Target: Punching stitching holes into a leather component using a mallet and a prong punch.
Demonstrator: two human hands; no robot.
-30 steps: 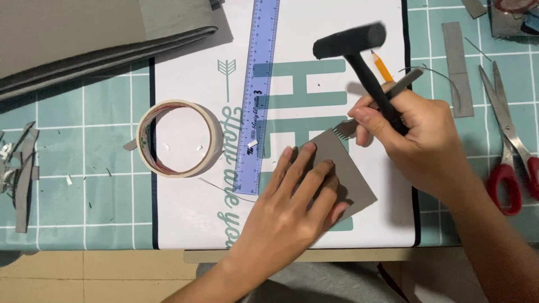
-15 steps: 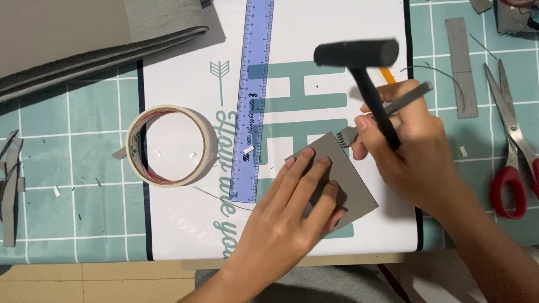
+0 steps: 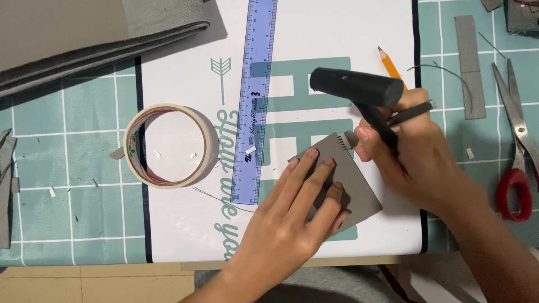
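Hammer [image 3: 359, 90] has dropped closer to the grey piece [image 3: 351, 179].
Left hand [image 3: 292, 224] spread flat on it; right hand [image 3: 415, 151] grips hammer and pronged chisel [image 3: 412, 111].

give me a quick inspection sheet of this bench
surface: white printed mat lying on a teal grid cutting mat
job's things: grey square piece flat on the white mat, a row of small holes at its top edge; black mallet and metal pronged punch
clutter: tape roll, blue ruler, pencil, red-handled scissors, grey strip, folded grey material, small scraps
grippers: left hand pressed flat on the grey piece; right hand gripping mallet and punch together
cables: nothing seen; only a loose thread
surroundings: wooden table edge at the bottom
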